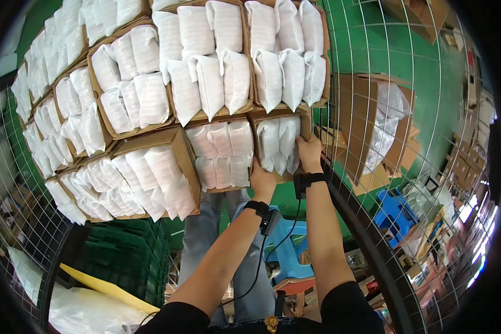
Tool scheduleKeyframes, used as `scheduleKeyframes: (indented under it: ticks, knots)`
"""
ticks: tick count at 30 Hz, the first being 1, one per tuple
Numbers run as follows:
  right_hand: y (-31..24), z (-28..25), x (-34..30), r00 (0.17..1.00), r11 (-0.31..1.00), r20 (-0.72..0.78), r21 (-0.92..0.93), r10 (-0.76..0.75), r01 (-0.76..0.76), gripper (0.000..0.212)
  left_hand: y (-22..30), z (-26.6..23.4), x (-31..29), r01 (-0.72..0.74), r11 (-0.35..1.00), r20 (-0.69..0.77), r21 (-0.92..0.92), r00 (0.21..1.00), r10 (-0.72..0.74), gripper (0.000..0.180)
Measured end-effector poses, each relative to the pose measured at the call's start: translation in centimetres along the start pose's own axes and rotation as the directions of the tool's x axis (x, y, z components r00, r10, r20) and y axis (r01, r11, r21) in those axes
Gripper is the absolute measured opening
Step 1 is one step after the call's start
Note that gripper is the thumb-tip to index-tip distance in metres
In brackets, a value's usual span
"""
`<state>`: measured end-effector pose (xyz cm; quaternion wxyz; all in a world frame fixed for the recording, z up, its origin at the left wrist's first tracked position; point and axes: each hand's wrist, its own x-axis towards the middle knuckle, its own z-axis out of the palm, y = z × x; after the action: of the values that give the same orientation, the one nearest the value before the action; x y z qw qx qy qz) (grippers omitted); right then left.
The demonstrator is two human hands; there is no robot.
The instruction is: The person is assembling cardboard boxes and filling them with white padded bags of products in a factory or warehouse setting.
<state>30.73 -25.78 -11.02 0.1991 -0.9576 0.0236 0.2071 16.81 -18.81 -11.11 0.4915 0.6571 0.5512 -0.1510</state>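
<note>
A small open cardboard box (305, 126) filled with white wrapped packs (278, 139) sits at the near right end of the rows of boxes. My right hand (309, 153) grips its right side, fingers bent over the edge. At its near left corner, my left hand (263, 181) holds the box, and some of those fingers are hidden between it and the neighbouring box. That neighbour (222, 190) contains pinkish-white packs in two rows. Both my wrists wear black bands with small cabled devices.
More cardboard boxes of white packs (206, 83) fill the far and left sides. Wire mesh panels (384, 33) with a dark rail (367, 245) flank me. Below are a blue stool (289, 261) and green crates (128, 250). Outside the mesh stands an open carton (356, 122).
</note>
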Motion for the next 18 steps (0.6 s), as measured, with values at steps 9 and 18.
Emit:
scheduleKeyframes:
  ticks: [9, 18]
  knots:
    - [-1.3, -4.2, -3.5, 0.978, 0.949, 0.015, -0.241, -0.206, 0.203, 0.02, 0.0, -3.3, -1.1, -0.107, 0.977, 0.166, 0.183, 0.983, 0.076, 0.029]
    - [-4.0, -12.4, -12.7, 0.958, 0.933, -0.033, -0.24, -0.285, 0.269, 0.027, 1.3, -12.0, -7.9, -0.242, 0.965, 0.477, 0.099, 0.863, 0.167, 0.028]
